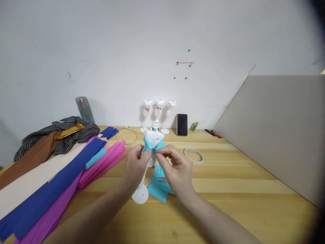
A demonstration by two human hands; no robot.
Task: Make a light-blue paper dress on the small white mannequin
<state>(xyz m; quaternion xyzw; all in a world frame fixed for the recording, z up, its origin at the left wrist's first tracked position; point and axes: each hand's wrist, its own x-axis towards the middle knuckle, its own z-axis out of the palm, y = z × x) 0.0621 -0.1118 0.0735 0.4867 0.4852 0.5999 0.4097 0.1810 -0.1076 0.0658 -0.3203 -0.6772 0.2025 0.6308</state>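
Observation:
A small white dress form tilts between my hands, its round base toward me. Light-blue crepe paper is wrapped across its chest. My left hand pinches the paper's left side, thumb against the form. With thumb and fingertips together, my right hand grips the paper's right side. Below them a larger light-blue crepe paper piece lies on the table, with metal scissor blades on it, partly hidden by my right hand.
Colored crepe paper strips and a striped cloth cover the left side, near a flask. Several small dress forms stand by the wall. A phone, thread spool and tape roll sit right; a grey panel borders the table.

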